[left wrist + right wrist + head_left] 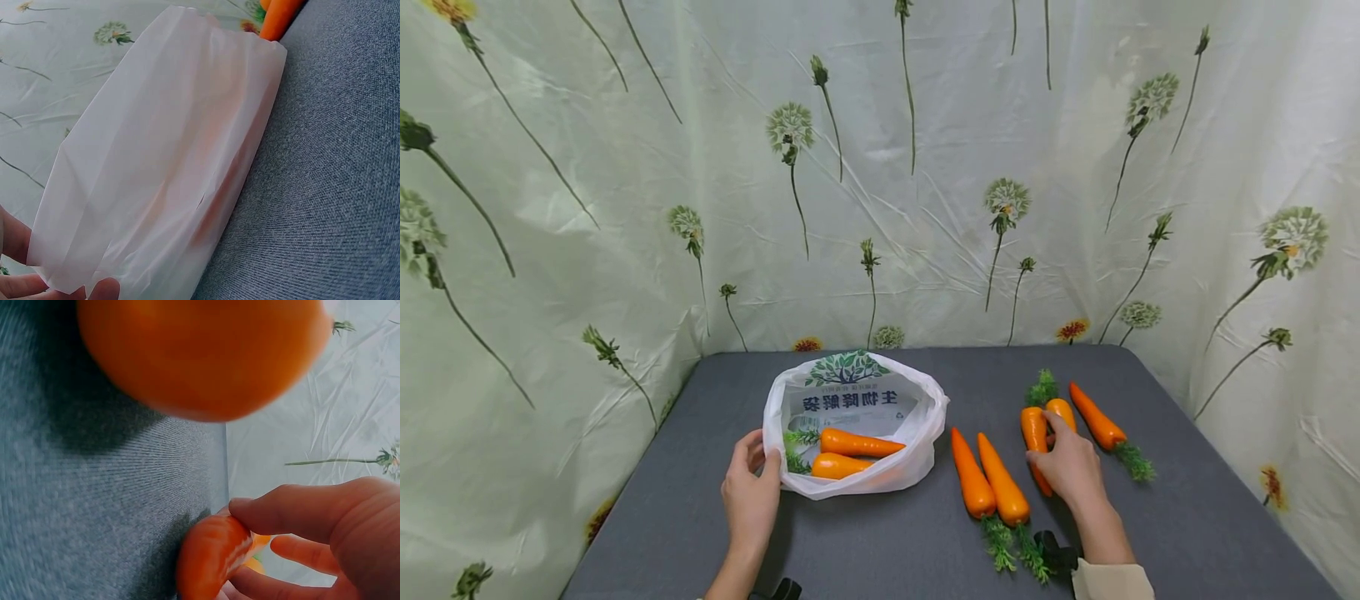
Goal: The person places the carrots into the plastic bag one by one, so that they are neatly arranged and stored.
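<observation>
My left hand [752, 492] pinches the left rim of a white plastic bag [857, 492], whose mouth faces up and toward me. Inside lie two visible carrots [857, 442] with green tops; the left wrist view shows only the bag's outer side [150, 150] and fingertips at its edge. On the right, my right hand [1070, 463] holds a carrot [1033, 429] between thumb and fingers, low at the table. The right wrist view shows the thumb and fingers around this carrot [209, 556]. Partly hidden behind the hand is another carrot [1061, 410].
Two carrots [973, 483] lie side by side between the bag and my right hand, leafy ends toward me. Another carrot [1097, 418] lies to the right. The grey table [865, 550] ends at a flowered curtain [925, 208]. One carrot [206, 356] looms close in the right wrist view.
</observation>
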Motion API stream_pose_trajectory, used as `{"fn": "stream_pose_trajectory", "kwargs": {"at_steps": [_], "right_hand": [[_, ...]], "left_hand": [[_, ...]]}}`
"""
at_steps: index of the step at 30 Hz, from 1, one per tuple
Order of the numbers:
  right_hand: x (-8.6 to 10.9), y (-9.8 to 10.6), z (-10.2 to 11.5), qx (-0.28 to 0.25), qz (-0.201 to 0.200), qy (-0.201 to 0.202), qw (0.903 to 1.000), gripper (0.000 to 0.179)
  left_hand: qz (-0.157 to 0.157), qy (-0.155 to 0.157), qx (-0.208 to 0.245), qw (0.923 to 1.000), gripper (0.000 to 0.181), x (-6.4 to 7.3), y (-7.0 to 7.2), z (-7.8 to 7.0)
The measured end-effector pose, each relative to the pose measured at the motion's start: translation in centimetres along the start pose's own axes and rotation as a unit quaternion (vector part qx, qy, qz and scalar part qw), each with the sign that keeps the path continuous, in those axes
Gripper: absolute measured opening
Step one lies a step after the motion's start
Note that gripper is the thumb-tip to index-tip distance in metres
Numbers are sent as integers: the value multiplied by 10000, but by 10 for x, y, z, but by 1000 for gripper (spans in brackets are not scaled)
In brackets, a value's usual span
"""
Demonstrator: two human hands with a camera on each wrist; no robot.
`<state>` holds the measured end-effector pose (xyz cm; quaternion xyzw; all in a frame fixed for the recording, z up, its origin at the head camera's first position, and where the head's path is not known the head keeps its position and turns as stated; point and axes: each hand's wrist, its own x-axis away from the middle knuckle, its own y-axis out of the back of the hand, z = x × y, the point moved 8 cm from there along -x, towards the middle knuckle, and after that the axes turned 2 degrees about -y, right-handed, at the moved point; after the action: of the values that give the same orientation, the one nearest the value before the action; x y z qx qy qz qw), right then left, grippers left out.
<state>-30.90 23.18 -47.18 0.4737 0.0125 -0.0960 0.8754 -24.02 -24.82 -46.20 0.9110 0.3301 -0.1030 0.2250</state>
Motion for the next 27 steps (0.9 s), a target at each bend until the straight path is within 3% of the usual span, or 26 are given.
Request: {"fn": "stream_pose_trajectory", "kwargs": {"at_steps": [9,20,27], "right_hand": [[0,1,1,-68,12,-45,10000,72],[2,2,9,-153,61,11,9999,69],[2,4,13,-208,53,-4,9998,69]], "left_hand": [[2,-163,46,9999,35,-2,-2,5],[35,157,12,9999,33,0,3,0],[26,30,42,10000,34,0,2,-1]]}}
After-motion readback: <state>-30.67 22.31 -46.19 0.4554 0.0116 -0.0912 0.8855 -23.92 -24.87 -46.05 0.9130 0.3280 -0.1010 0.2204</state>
